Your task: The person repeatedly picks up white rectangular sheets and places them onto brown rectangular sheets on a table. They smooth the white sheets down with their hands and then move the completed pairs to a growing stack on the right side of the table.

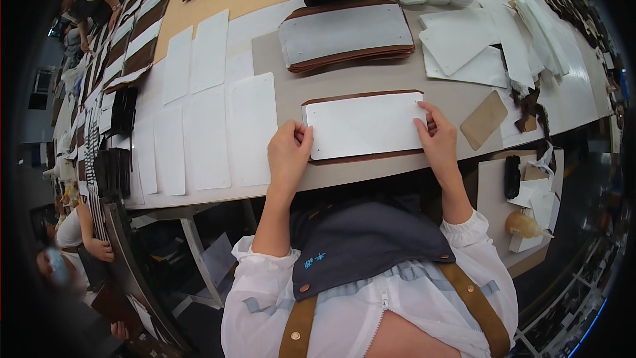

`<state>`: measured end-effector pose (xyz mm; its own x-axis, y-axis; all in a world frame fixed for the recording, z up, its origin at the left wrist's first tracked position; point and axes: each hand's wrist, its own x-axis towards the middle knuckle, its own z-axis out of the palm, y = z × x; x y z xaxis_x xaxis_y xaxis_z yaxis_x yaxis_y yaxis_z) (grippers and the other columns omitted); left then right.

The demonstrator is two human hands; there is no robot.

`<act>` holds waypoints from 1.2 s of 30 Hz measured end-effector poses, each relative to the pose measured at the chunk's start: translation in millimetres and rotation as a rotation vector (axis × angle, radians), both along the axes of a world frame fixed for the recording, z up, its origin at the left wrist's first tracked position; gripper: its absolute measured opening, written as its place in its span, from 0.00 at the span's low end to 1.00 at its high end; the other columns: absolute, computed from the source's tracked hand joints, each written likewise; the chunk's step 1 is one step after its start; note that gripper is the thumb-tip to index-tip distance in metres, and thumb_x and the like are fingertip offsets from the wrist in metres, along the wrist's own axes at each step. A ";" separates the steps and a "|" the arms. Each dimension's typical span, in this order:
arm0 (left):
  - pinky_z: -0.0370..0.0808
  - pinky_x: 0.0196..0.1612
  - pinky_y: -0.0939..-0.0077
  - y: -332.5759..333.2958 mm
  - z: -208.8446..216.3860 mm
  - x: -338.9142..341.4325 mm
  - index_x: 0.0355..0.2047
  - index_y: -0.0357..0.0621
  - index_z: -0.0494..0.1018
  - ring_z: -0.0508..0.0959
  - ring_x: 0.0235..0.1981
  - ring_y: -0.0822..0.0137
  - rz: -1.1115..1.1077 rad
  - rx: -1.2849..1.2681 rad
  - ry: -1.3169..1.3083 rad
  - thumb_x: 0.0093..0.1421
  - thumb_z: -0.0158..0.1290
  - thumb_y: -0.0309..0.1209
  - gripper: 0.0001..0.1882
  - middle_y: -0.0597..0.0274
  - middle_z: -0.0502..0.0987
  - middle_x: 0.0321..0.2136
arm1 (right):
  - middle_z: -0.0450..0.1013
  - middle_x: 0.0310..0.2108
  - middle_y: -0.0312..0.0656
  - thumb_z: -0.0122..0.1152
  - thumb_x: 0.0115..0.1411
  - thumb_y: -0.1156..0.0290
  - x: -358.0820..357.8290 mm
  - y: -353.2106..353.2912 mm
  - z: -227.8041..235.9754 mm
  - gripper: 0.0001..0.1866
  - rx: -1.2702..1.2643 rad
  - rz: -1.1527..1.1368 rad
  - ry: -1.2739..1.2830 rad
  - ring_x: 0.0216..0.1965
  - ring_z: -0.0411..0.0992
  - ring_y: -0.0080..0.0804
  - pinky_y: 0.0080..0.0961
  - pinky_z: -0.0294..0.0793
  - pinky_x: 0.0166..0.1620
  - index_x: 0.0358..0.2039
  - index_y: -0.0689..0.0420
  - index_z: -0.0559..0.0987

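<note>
In front of me a white rectangular panel (364,126) with rounded corners and small holes lies on a brown leather-like piece (364,158), whose brown shows along the far and near edges. My left hand (290,149) is closed at the panel's left edge, thumb and curled fingers pinching there. At the right edge is my right hand (437,136), its thumb and forefinger on the panel's rim near the far corner. Just beyond lies a stack of similar brown pieces (351,61) topped with a light grey panel (348,32).
Several white panels (248,129) lie in rows on the left of the table. White sheets (460,40) pile up at the back right, with a tan card (484,120) nearer. A side shelf (490,185) holds an amber bottle (523,225). Other people (83,225) work at far left.
</note>
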<state>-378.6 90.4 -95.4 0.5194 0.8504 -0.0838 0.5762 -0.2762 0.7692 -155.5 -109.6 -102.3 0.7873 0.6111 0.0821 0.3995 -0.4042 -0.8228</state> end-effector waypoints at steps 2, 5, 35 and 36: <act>0.73 0.31 0.70 0.0 -2.8 -0.1 0.29 0.37 0.74 0.75 0.23 0.65 -0.007 0.015 -0.013 0.63 0.60 0.30 0.10 0.59 0.76 0.23 | 0.71 0.26 0.39 0.66 0.61 0.79 0.3 -0.9 -1.0 0.18 0.005 -0.007 0.011 0.25 0.68 0.25 0.23 0.72 0.31 0.53 0.59 0.80; 0.73 0.31 0.69 0.6 -3.2 -0.2 0.29 0.37 0.74 0.75 0.23 0.65 -0.011 0.018 -0.007 0.63 0.60 0.30 0.10 0.59 0.76 0.23 | 0.71 0.26 0.39 0.66 0.61 0.79 0.5 -0.9 -2.3 0.18 0.010 -0.001 -0.007 0.25 0.68 0.25 0.23 0.72 0.31 0.53 0.59 0.80; 0.71 0.29 0.75 0.9 -3.0 2.3 0.29 0.37 0.75 0.70 0.22 0.73 -0.026 0.073 0.035 0.63 0.61 0.30 0.10 0.65 0.74 0.20 | 0.77 0.32 0.51 0.62 0.62 0.77 5.6 -4.6 5.9 0.15 -0.096 0.034 -0.141 0.28 0.74 0.43 0.36 0.74 0.37 0.50 0.62 0.81; 0.71 0.29 0.75 1.0 -3.9 2.3 0.29 0.37 0.76 0.70 0.22 0.73 -0.025 0.079 0.035 0.63 0.61 0.30 0.10 0.65 0.74 0.20 | 0.78 0.32 0.51 0.62 0.62 0.77 5.8 -4.6 5.7 0.15 -0.090 0.037 -0.138 0.28 0.75 0.44 0.37 0.75 0.37 0.49 0.63 0.81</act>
<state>-376.3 91.4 -99.4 0.5381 0.8421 -0.0355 0.5949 -0.3496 0.7238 -149.6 -114.3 -96.6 0.7490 0.6493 0.1319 0.5224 -0.4563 -0.7203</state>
